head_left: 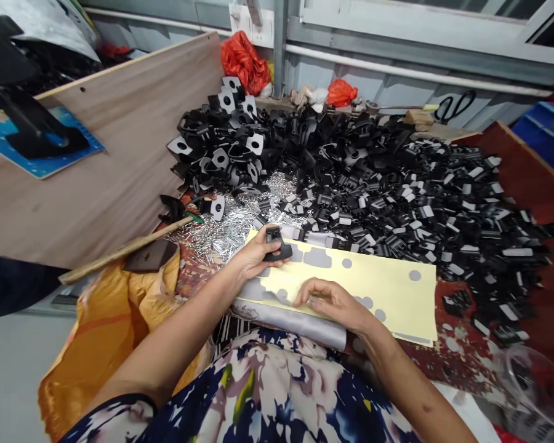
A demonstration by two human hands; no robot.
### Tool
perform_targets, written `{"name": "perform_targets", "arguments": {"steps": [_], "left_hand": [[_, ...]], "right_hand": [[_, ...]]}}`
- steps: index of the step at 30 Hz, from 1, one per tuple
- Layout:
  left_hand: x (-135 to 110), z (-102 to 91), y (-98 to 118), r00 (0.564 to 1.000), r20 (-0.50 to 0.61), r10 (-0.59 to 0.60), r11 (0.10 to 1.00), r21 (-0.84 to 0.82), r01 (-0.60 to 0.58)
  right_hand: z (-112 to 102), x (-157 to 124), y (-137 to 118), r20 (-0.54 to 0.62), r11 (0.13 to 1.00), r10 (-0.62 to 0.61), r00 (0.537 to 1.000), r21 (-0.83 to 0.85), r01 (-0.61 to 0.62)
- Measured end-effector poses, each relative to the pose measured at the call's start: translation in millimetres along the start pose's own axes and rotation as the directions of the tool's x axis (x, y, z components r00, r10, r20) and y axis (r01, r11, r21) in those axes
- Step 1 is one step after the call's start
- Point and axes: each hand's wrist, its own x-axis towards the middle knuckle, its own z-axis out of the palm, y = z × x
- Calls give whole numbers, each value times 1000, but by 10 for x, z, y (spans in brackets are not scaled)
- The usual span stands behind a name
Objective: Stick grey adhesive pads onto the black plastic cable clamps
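My left hand (255, 253) is closed around a small black plastic part (276, 243), held just above the far left corner of a yellow backing sheet (388, 289). Grey stickers and cut-out shapes dot that sheet. My right hand (329, 300) rests on the sheet's near edge with its fingertips pressed down on a grey sticker (310, 301), fingers curled together. The sheet lies across my lap, on top of a grey sheet (286, 320).
A big heap of black plastic parts (397, 178) fills the table behind the sheet, some with grey stickers. Small silver metal pieces (240, 215) lie at its left. A hammer (133, 246) rests on orange cloth at left. A plywood board (111, 154) leans behind; scissors (455, 104) lie far back.
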Motion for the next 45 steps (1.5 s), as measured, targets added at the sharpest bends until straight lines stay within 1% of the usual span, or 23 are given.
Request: {"name": "perform_targets", "arguments": {"steps": [1, 2, 3, 4, 5, 6, 7, 8, 9, 11, 15, 17, 19, 25, 29, 35, 40, 45], "left_hand": [[-24, 12, 13, 1000, -9, 3, 1000, -16, -3], [-61, 30, 26, 1000, -17, 8, 999, -33, -9], [-111, 53, 35, 1000, -20, 15, 999, -51, -16], [-169, 81, 39, 1000, -10, 22, 997, -70, -23], [-230, 112, 37, 1000, 11, 26, 995, -93, -25], [-291, 145, 29, 999, 42, 24, 993, -119, -19], [-347, 179, 15, 997, 74, 17, 989, -146, -6], [-393, 214, -4, 995, 103, 7, 985, -172, 11], [-428, 248, -27, 992, 127, -3, 980, -197, 29], [-468, 315, -75, 987, 158, -16, 970, -237, 53], [-481, 424, -136, 980, 199, -23, 959, -272, 78], [-485, 458, -146, 978, 206, -19, 958, -276, 76], [-491, 476, -153, 979, 203, -8, 958, -278, 65], [-493, 483, -190, 979, 201, 12, 959, -280, 46], [-497, 495, -202, 982, 190, 3, 959, -278, 50], [-498, 498, -206, 978, 210, 16, 957, -287, 46], [-527, 484, -209, 975, 221, 12, 952, -300, 56], [-557, 487, -196, 980, 200, 1, 954, -293, 59]], "right_hand": [[-34, -14, -30, -12, 997, -37, 999, 62, 37], [-54, -20, -56, -81, 991, -80, 994, 99, 88], [-61, -17, -79, -189, 985, -123, 974, 99, 143], [-57, -6, -98, -311, 980, -161, 937, 62, 189], [-46, 13, -115, -428, 977, -192, 883, 3, 214], [-32, 38, -130, -525, 973, -219, 823, -62, 220], [-16, 65, -141, -594, 970, -240, 768, -114, 215], [1, 94, -151, -640, 967, -253, 726, -145, 210], [16, 123, -158, -669, 966, -255, 698, -153, 206], [45, 174, -167, -700, 968, -245, 671, -139, 209], [92, 254, -163, -732, 969, -232, 641, -118, 217], [108, 284, -151, -747, 969, -235, 622, -125, 215], [118, 308, -132, -756, 970, -233, 612, -135, 203], [128, 348, -61, -748, 974, -226, 624, -158, 163], [144, 354, -38, -749, 974, -221, 625, -144, 172], [159, 356, -12, -758, 976, -213, 616, -131, 176], [170, 343, 0, -753, 971, -239, 613, -190, 144], [187, 319, 13, -728, 959, -278, 626, -247, 139]]}}
